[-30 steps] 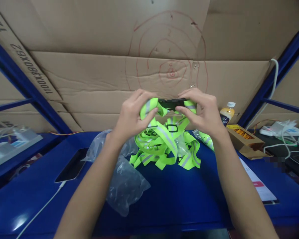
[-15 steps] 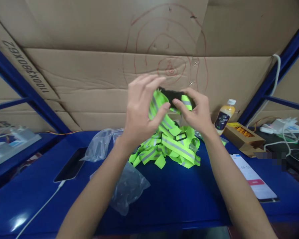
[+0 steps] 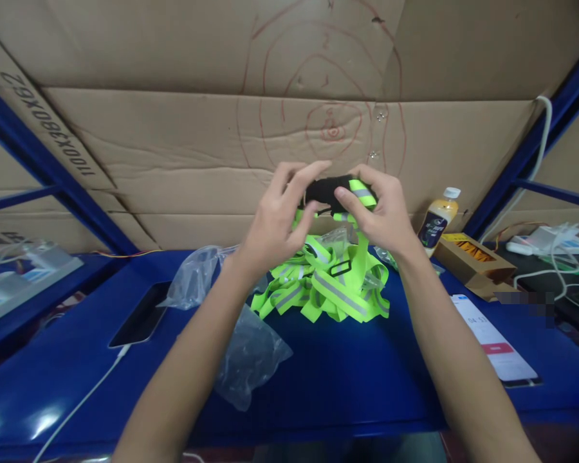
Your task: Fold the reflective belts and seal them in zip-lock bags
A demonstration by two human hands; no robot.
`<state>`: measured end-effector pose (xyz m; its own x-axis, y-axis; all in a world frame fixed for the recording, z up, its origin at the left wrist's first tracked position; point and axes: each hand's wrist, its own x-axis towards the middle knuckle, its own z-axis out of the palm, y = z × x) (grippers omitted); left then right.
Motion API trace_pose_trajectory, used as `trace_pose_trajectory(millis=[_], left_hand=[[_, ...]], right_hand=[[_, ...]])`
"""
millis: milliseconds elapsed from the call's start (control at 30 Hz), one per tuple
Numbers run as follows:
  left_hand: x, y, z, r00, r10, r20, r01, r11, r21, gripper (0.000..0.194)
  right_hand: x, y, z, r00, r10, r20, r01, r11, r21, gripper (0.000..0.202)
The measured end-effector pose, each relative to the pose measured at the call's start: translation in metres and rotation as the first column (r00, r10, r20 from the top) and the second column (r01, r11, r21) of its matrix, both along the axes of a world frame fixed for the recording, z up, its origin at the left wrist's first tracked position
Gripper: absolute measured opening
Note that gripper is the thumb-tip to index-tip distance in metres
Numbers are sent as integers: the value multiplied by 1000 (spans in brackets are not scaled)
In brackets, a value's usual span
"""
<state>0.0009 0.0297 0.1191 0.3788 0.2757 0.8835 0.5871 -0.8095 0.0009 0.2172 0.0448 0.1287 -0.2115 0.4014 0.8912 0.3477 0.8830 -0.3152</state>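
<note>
Up above the blue table (image 3: 352, 386), a black piece (image 3: 325, 193) sits between the two hands, its long side going left to right. The right hand (image 3: 383, 209) is nearer and pinches its right end, along with a green strap (image 3: 363, 193). The left hand (image 3: 280, 215) has thumb and finger apart by the other end; I cannot tell if they touch it. Below lies a pile of green straps (image 3: 340, 296), near a clear bag (image 3: 253, 360). Behind is a cardboard wall (image 3: 183, 138).
</note>
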Motion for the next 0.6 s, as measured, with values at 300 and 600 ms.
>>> trace_pose_trajectory(millis=[300, 600], left_hand=[[-1, 2, -2, 996, 33, -87, -28, 998, 52, 32], [-3, 4, -10, 992, 104, -78, -91, 983, 156, 23]], right_hand=[[2, 3, -1, 996, 44, 76, -44, 999, -3, 38], [11, 4, 2, 994, 102, 43, -101, 994, -43, 43]])
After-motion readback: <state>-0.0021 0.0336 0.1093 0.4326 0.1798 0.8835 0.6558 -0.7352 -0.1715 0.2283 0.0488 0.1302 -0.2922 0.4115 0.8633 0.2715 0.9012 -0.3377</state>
